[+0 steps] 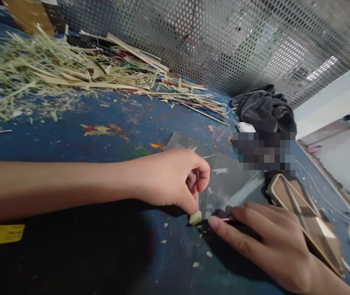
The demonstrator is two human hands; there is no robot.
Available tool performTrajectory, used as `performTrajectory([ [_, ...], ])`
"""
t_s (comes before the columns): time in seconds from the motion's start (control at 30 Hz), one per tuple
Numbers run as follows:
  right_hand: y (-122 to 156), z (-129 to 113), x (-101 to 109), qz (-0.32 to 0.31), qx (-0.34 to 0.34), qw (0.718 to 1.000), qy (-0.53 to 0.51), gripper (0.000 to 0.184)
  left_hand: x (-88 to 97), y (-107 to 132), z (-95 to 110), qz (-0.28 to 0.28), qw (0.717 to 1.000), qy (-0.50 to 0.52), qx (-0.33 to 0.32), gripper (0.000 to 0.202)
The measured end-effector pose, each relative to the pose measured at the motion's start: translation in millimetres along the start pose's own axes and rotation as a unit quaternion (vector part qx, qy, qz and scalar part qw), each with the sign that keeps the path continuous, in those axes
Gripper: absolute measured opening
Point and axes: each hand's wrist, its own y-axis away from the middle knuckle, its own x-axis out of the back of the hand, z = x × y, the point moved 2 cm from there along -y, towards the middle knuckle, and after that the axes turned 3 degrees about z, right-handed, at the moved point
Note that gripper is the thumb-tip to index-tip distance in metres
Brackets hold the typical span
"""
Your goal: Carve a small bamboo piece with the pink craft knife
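Note:
My left hand [175, 180] is curled, its thumb and fingers pinching a small pale wood piece [195, 217] down against the blue table [107, 139]. Just right of it my right hand [263, 241] lies with its fingers pressed together over a thin pink tool [227, 219], the forefinger tip almost touching the wood piece. Both hands rest at the near edge of a dark grey sheet [226, 180] smeared with white dust.
A pile of bamboo shavings and strips [39, 73] covers the far left. Thread-wound sticks [193, 100] lie at the back centre. A dark cloth [265, 108], a phone [308, 223] and a perforated metal screen [224, 41] stand to the right and behind.

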Motion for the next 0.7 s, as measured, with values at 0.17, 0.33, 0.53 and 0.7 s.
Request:
performTrajectory([
  [0.17,-8.3,-8.1,0.2,0.015,-0.001,0.998,0.067,0.033,-1.0,-0.2,-0.8,0.000,1.000,0.006,0.001,0.022],
  [0.33,-7.8,-14.0,1.2,-0.003,-0.015,0.998,0.068,0.035,-1.2,-0.1,-1.4,-0.005,1.000,0.017,0.002,0.022],
  [0.53,-3.4,-16.2,-1.2,-0.006,-0.005,0.998,0.067,0.038,-0.1,0.3,-0.9,-0.005,1.000,0.011,0.002,0.023],
  [0.7,0.5,-14.9,0.9,0.016,-0.009,0.998,0.068,0.036,-0.4,0.1,-0.5,-0.007,1.000,0.012,0.013,0.024],
])
